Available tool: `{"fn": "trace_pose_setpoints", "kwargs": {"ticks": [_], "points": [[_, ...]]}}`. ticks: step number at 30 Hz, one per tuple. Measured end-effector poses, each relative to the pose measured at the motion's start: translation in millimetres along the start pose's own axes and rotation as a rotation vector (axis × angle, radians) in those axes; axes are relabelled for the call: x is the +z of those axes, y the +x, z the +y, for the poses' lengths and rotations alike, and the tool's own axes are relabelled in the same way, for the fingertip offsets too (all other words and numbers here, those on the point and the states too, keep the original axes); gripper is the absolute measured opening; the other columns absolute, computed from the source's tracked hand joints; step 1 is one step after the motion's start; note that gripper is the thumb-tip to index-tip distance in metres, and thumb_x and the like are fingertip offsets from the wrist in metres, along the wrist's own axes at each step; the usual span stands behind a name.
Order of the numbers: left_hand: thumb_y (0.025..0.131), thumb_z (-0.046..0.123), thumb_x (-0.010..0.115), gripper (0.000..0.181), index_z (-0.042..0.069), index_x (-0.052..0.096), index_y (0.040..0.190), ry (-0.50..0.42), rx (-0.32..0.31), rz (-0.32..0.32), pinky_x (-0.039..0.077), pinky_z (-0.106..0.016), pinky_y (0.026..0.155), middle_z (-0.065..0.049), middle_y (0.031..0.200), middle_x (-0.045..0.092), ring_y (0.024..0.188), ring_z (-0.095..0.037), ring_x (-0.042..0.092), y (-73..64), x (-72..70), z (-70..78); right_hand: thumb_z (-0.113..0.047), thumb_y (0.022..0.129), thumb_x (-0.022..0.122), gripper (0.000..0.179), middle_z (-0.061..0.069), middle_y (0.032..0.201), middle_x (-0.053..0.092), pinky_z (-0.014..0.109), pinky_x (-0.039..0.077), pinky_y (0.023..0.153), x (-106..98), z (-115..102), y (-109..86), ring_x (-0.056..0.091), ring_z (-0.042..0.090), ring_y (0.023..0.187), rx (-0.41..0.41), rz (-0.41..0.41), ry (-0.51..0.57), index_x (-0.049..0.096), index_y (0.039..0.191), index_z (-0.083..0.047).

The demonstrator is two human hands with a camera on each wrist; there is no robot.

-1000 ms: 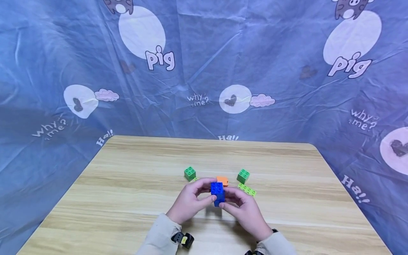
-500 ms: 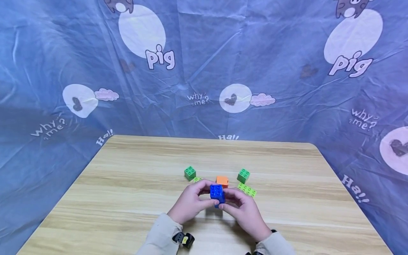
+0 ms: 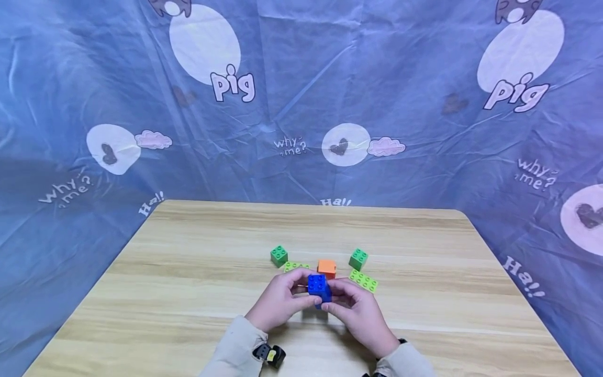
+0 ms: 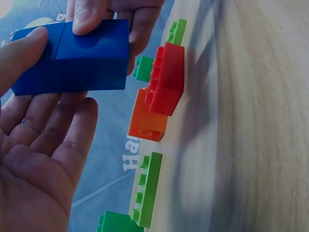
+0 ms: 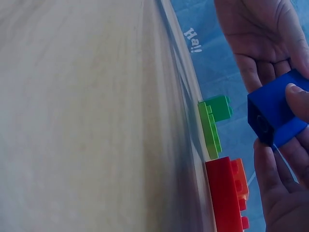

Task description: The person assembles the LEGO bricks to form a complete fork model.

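Note:
Two blue building bricks are held between both hands above the table. The upper blue brick (image 3: 317, 283), studs showing, sits over the lower blue brick (image 3: 326, 296), slightly out of line with it. A straight seam runs between the two in the left wrist view. My left hand (image 3: 278, 301) grips the upper brick, thumb on its near face and fingers behind. With thumb and fingers, my right hand (image 3: 364, 312) pinches the lower brick. Whether the bricks are fully pressed together I cannot tell.
Beyond the hands lie an orange brick (image 3: 327, 268), two green bricks (image 3: 279, 255) and two flat light-green bricks (image 3: 363, 280). A red brick (image 4: 169, 79) stands beside the orange one, hidden by the hands in the head view. A printed blue cloth (image 3: 301, 104) hangs behind the table.
The upper blue brick has shifted slightly left relative to the lower one. Both hands keep their hold and have barely moved. More of the left light-green brick shows.

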State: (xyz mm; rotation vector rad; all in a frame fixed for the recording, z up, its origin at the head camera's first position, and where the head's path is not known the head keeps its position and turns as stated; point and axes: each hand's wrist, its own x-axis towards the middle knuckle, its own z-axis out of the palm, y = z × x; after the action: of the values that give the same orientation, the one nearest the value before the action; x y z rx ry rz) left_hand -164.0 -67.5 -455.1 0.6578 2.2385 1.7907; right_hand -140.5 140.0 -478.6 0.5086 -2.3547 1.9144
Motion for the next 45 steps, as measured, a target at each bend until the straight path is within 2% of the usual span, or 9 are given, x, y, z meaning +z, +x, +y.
{"fn": "trace_pose_setpoints", "kwargs": {"ticks": [11,18,22,30,37,41,45], "points": [[0.088,0.011,0.078,0.039,0.008,0.064,0.124,-0.032,0.011,-0.009,0.052,-0.025,0.096,-0.008,0.125,0.065,0.114,-0.020,0.065,1.6,0.4,-1.4,-0.002,0.078,0.082,0.038,0.012,0.114,0.065,0.030,0.057,0.088,-0.8,1.8,-0.5,0.069,0.017,0.097,0.032,0.002,0.013,0.069,0.114,-0.004],[0.089,0.016,0.078,0.036,0.013,0.066,0.122,0.035,0.022,-0.005,0.051,-0.025,0.097,-0.002,0.123,0.066,0.113,-0.018,0.066,-0.1,-3.4,6.5,-0.015,0.083,0.082,0.039,0.007,0.118,0.068,0.034,0.054,0.095,-2.2,-0.7,0.7,0.068,0.019,0.105,0.054,-0.039,-0.016,0.068,0.119,-0.009],[0.088,0.019,0.079,0.038,0.016,0.066,0.123,0.069,0.040,0.012,0.051,-0.027,0.098,0.001,0.122,0.067,0.111,-0.016,0.066,-0.9,-7.8,9.7,-0.014,0.083,0.082,0.040,0.003,0.119,0.069,0.038,0.052,0.100,-3.6,-2.9,1.2,0.067,0.021,0.107,0.066,-0.028,-0.045,0.068,0.120,-0.012],[0.089,0.018,0.078,0.041,0.018,0.064,0.127,0.113,0.047,0.087,0.052,-0.043,0.099,0.003,0.116,0.068,0.109,-0.019,0.065,-2.3,-21.8,11.4,-0.010,0.081,0.084,0.038,0.002,0.117,0.070,0.043,0.052,0.099,-7.5,-4.9,2.6,0.067,0.025,0.106,0.099,0.046,-0.080,0.071,0.116,-0.013],[0.086,0.016,0.080,0.044,0.020,0.064,0.126,0.179,0.040,0.194,0.053,-0.041,0.097,0.004,0.113,0.068,0.107,-0.021,0.064,-2.8,-36.7,9.6,-0.008,0.083,0.082,0.036,0.005,0.115,0.071,0.042,0.054,0.095,-11.0,-4.7,4.0,0.068,0.025,0.104,0.096,0.061,-0.096,0.071,0.117,-0.010],[0.084,0.016,0.082,0.043,0.022,0.066,0.124,0.193,0.021,0.262,0.053,-0.044,0.095,0.003,0.110,0.069,0.104,-0.019,0.064,-3.1,-45.6,6.6,-0.010,0.084,0.082,0.033,0.001,0.115,0.071,0.043,0.053,0.096,-12.5,-4.5,3.1,0.067,0.024,0.105,0.098,0.100,-0.112,0.072,0.115,-0.012],[0.084,0.016,0.082,0.042,0.020,0.068,0.123,0.191,-0.011,0.326,0.053,-0.042,0.093,0.001,0.107,0.069,0.102,-0.019,0.063,-4.5,-55.9,3.8,-0.011,0.084,0.082,0.032,-0.001,0.117,0.070,0.043,0.052,0.099,-13.8,-2.0,2.5,0.064,0.023,0.110,0.098,0.146,-0.121,0.072,0.114,-0.013]]}}
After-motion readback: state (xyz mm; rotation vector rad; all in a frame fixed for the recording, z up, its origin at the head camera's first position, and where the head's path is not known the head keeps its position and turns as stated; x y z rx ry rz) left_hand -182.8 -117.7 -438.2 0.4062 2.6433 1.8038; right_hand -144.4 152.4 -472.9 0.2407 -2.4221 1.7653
